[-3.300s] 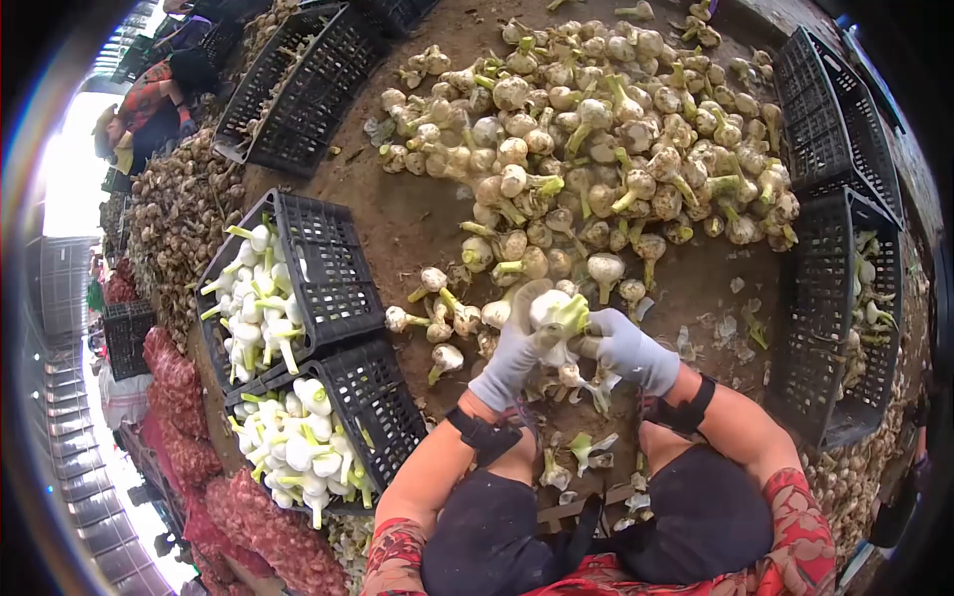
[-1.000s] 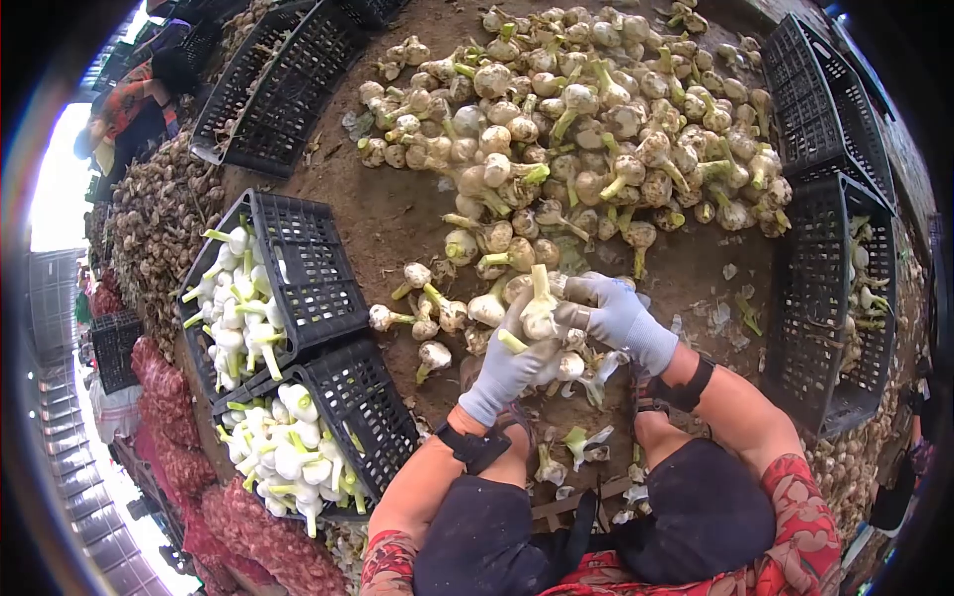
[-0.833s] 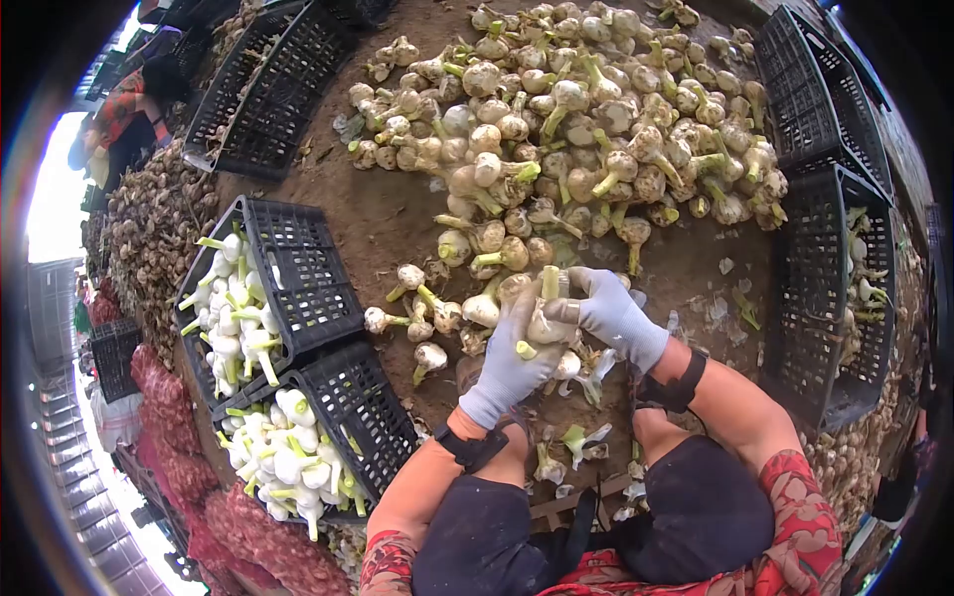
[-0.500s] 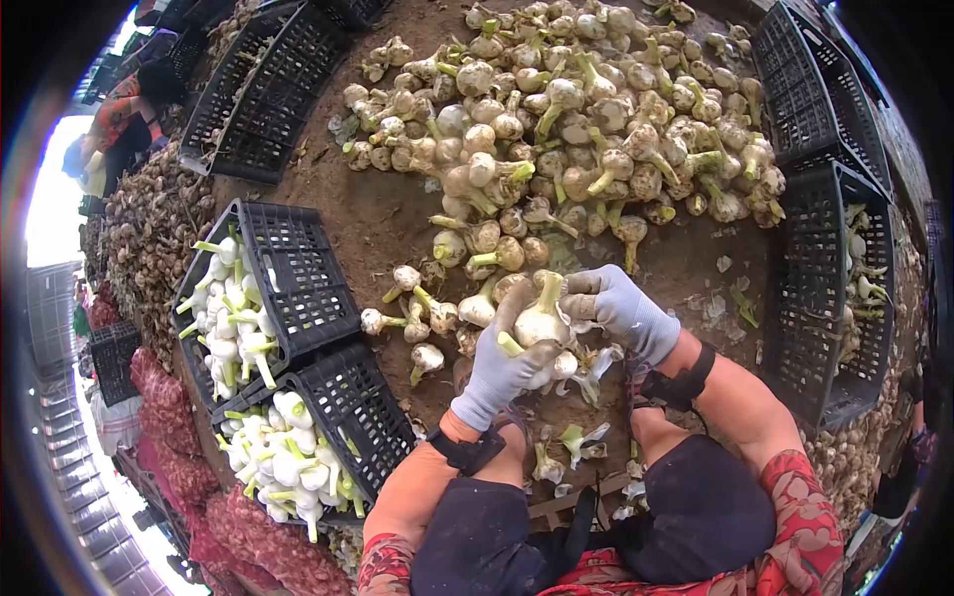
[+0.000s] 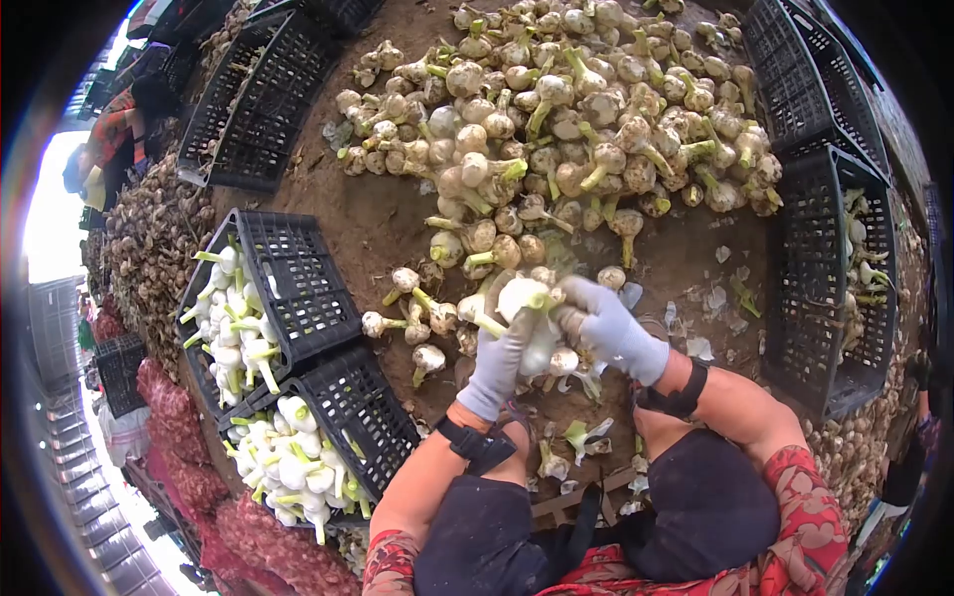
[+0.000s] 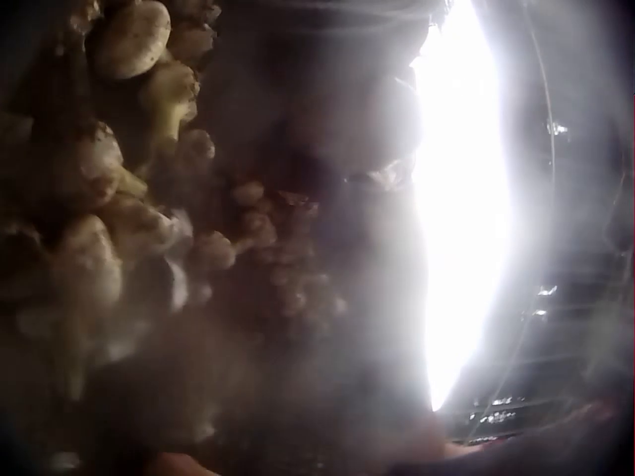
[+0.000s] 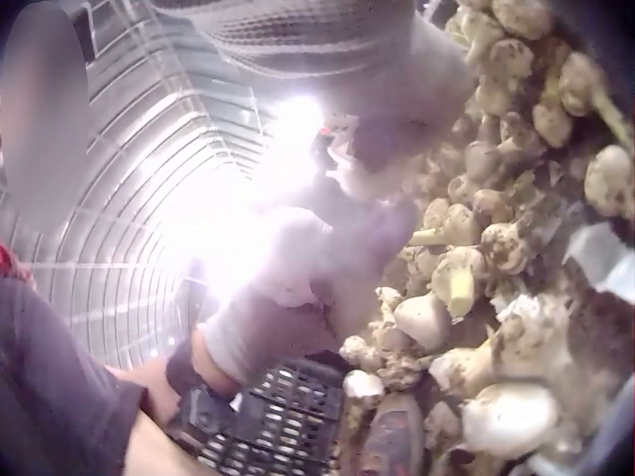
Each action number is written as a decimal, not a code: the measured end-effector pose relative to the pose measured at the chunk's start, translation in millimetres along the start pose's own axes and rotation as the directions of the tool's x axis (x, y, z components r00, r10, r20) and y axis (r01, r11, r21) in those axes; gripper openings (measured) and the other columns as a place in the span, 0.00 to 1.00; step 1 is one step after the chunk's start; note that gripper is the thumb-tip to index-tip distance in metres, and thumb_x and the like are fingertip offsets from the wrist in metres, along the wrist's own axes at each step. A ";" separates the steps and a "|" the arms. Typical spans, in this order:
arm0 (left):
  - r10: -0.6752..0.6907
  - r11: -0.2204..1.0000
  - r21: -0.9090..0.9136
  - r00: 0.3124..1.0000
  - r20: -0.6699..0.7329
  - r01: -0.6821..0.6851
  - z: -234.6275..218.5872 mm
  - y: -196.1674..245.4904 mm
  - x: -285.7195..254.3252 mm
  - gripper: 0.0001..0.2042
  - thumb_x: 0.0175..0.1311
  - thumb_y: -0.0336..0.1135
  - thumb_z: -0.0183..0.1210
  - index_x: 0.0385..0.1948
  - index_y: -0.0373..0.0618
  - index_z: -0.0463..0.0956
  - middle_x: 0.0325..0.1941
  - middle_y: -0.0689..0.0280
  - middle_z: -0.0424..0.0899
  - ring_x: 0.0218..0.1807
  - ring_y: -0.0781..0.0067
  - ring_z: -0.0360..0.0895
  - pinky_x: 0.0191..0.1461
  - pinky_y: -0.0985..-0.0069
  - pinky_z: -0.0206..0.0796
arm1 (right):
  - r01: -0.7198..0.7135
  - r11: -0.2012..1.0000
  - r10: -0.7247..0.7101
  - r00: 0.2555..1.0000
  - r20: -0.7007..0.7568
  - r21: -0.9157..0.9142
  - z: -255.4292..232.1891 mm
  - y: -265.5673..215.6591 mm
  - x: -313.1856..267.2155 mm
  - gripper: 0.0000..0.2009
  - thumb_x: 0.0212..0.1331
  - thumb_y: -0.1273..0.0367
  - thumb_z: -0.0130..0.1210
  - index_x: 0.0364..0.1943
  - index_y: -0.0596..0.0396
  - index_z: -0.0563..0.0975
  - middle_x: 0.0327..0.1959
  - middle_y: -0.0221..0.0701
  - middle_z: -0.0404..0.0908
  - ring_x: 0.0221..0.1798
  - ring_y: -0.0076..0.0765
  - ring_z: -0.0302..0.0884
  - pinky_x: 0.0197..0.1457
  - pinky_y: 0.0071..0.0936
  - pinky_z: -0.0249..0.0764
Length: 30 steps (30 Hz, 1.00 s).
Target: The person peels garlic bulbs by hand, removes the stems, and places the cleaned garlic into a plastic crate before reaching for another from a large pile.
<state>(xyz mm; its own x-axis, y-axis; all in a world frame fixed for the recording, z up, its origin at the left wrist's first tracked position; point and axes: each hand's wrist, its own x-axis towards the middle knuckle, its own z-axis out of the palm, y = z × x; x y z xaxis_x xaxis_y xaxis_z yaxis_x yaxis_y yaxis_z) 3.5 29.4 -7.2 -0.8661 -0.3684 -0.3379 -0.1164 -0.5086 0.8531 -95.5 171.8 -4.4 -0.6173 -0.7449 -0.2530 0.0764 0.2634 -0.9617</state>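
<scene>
Glare washed out both wrist views, hiding detail. Just below the garlic pile (image 5: 576, 119), the left hand (image 5: 502, 358) and right hand (image 5: 606, 323) curled gloved fingers (image 5: 576, 294) round a white, peeled garlic bulb (image 5: 524, 295) with green stem.

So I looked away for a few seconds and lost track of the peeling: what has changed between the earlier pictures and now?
The garlic bulb has been turned: its green stalk, which pointed up half a second ago, now lies sideways toward the right hand, which grips it there. The left hand still holds the bulb from below. More loose skin lies on the ground at the right. The garlic pile and the black crates look unchanged.
</scene>
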 end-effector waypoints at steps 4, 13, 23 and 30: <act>-0.319 0.895 -0.284 0.939 0.132 0.344 -36.8 -1.3 -1.6 0.29 0.66 0.43 0.61 0.65 0.44 0.61 0.55 0.61 0.77 0.51 0.69 0.79 0.51 0.73 0.77 | -0.413 0.557 0.332 0.906 0.262 0.721 -12.4 -9.5 -1.0 0.11 0.63 0.71 0.53 0.44 0.64 0.78 0.36 0.31 0.83 0.39 0.26 0.79 0.42 0.24 0.72; -0.528 0.624 -0.294 0.669 0.523 0.724 -28.4 12.1 -5.6 0.33 0.55 0.40 0.69 0.61 0.37 0.66 0.55 0.58 0.78 0.54 0.66 0.79 0.57 0.70 0.75 | 0.141 0.749 -0.296 0.946 -0.135 -0.648 -43.5 9.8 10.8 0.09 0.52 0.74 0.55 0.39 0.53 0.75 0.41 0.38 0.77 0.41 0.52 0.78 0.41 0.43 0.74; -0.600 0.640 -0.082 0.564 0.568 0.764 -25.5 20.0 -8.3 0.41 0.44 0.45 0.76 0.60 0.33 0.66 0.52 0.58 0.80 0.50 0.68 0.81 0.54 0.74 0.74 | -0.251 0.966 0.218 0.923 0.318 0.068 -94.5 -13.9 -21.7 0.29 0.52 0.64 0.63 0.59 0.56 0.69 0.50 0.39 0.77 0.47 0.36 0.80 0.50 0.34 0.76; -0.454 0.788 -0.266 0.815 0.359 0.556 -25.7 22.1 9.2 0.28 0.62 0.37 0.61 0.64 0.44 0.64 0.59 0.55 0.75 0.51 0.62 0.81 0.51 0.70 0.79 | -0.216 0.821 0.256 0.967 -0.003 0.528 -27.6 2.3 -15.6 0.10 0.55 0.74 0.63 0.40 0.58 0.77 0.33 0.25 0.80 0.35 0.18 0.76 0.38 0.20 0.74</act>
<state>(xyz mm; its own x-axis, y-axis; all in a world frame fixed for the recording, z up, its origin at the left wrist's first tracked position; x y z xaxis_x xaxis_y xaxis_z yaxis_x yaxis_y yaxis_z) 5.5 -5.3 -1.6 -0.8281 0.2101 -0.5197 -0.4436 -0.8124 0.3784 -107.3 200.9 0.2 -0.5793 -0.6507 -0.4909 0.6095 0.0540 -0.7910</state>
